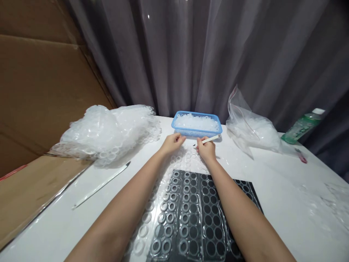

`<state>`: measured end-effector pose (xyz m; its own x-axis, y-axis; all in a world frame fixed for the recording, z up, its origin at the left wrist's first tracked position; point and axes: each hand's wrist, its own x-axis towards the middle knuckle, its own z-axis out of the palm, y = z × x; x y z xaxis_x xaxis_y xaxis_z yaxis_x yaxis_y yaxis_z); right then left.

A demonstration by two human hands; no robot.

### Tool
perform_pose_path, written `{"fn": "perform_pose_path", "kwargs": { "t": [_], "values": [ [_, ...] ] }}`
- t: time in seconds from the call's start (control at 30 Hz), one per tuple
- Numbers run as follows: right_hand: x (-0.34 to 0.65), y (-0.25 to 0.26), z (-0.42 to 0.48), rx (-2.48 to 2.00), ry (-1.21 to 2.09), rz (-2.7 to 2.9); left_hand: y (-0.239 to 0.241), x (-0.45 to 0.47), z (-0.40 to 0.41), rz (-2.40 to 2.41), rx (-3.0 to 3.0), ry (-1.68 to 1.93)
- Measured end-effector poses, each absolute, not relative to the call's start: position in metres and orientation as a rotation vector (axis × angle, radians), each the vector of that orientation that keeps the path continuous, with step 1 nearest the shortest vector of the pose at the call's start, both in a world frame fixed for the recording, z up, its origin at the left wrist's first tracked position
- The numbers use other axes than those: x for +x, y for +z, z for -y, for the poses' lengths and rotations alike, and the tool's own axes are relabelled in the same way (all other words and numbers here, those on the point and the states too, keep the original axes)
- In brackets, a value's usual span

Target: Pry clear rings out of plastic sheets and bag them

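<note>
My right hand (207, 150) is closed around a slim white pen-shaped tool (208, 140), its small dark tip pointing down and left. To its left, my left hand (173, 142) has its fingers curled together; whatever they may pinch is too small to make out. Both hands are over the far end of a clear plastic sheet (188, 154) with rows of rings. The sheet runs toward me across a black mat (252, 189). Over the mat, pale thick rings (184, 218) show on the left, and plain circle outlines (211, 220) on the right.
Just beyond my hands stands a blue basket (196, 130) of small clear pieces. A heap of clear ring sheets (109, 131) and a long pale strip with a dark tip (102, 185) lie left. Rightward are a plastic bag (251, 127), a green bottle (302, 127) and cardboard (40, 98) opposite.
</note>
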<state>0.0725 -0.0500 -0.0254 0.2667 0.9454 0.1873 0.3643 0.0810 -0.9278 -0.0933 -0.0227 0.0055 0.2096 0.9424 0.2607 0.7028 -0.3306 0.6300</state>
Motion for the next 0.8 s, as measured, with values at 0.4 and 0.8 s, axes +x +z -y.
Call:
{"fn": "perform_pose_path", "kwargs": {
  "t": [0.4,0.8],
  "values": [
    [0.072,-0.020,0.057,-1.531,0.698,1.466,0.003,-0.081,0.026,-1.352,2.396,0.426],
    [0.074,-0.027,0.055,-1.547,0.432,1.611,0.017,-0.090,0.019,-1.493,2.047,0.831]
  ]
}}
